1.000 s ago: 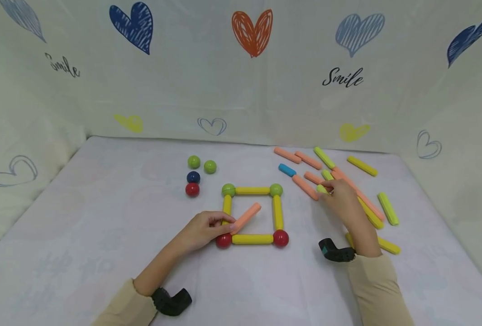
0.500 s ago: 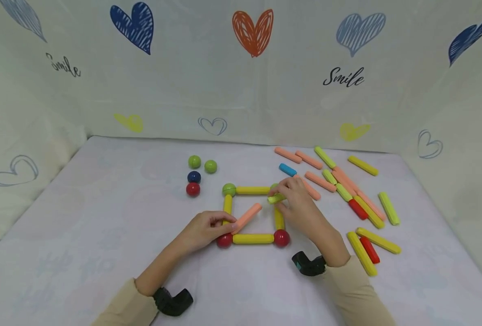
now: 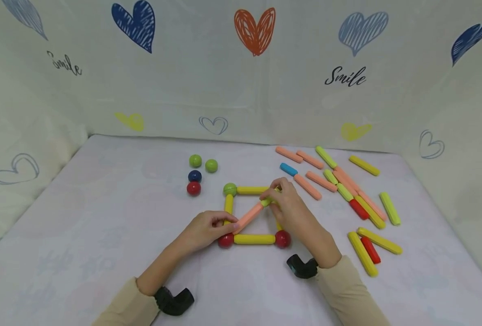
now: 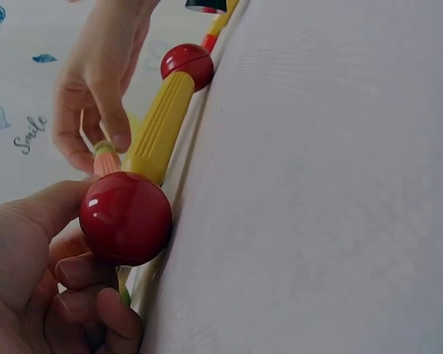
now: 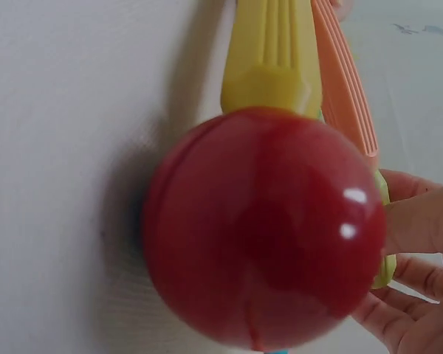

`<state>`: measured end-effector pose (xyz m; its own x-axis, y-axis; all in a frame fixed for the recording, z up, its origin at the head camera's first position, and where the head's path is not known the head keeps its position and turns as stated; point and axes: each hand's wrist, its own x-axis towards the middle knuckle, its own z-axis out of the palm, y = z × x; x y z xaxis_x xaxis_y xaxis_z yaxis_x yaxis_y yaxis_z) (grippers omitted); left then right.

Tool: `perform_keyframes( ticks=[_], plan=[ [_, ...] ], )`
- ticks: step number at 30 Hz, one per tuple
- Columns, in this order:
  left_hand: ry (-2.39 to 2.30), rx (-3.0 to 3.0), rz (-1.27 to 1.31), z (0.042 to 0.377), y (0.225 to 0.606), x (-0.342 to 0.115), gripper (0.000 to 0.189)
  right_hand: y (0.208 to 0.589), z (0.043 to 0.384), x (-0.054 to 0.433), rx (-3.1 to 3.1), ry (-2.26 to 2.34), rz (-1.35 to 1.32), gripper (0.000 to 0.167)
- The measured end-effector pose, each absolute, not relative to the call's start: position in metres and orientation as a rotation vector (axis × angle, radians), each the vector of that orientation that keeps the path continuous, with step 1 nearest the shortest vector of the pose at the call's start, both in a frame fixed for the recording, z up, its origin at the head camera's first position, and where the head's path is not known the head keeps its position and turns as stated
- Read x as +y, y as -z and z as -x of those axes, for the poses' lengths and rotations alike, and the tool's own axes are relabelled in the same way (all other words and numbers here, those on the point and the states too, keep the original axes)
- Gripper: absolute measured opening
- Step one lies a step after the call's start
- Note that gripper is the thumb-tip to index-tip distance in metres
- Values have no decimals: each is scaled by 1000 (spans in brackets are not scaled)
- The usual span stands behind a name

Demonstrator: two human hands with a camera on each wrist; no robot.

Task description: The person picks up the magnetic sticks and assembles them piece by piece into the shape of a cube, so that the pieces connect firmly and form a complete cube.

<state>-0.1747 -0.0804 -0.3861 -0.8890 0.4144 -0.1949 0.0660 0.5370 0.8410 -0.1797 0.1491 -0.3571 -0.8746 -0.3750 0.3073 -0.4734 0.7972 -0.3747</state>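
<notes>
Orange stick (image 3: pixel 250 217) juts (slanting) from pinching left fingertips (image 3: pixel 233 226).

This is a cloth-screened booth (image 3: pixel 183 90); the wider room is hidden. Pale curtains (image 3: pixel 302 104) with printed hearts (image 3: pixel 261 34) and "Smile" lettering (image 3: pixel 345 77) enclose the white surface (image 3: pixel 102 217) on three sides.

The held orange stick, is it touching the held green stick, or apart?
Touching; in head view, orange stick meets green stick end to end.
</notes>
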Motion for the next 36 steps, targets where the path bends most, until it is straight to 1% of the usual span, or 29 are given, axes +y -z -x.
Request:
perform_keyframes(
  ticks=[4,13,19,25,36],
  plan=[
    [-1266,2443,-371,174,385,-78,24,359,182,151,-2839,-754,-584,23],
    [-1130,2620,-352,169,381,-70,14,366,190,158,-2887,-776,-496,27],
    [-1064,2700,-343,167,380,-66,16,373,194,163,-2914,-829,-506,30],
    [-1024,2741,-382,165,380,-65,16,374,193,164,-2984,-848,-442,33],
    [-1004,2746,-381,165,379,-63,18,373,194,167,-3015,-938,-431,33]
  ],
)
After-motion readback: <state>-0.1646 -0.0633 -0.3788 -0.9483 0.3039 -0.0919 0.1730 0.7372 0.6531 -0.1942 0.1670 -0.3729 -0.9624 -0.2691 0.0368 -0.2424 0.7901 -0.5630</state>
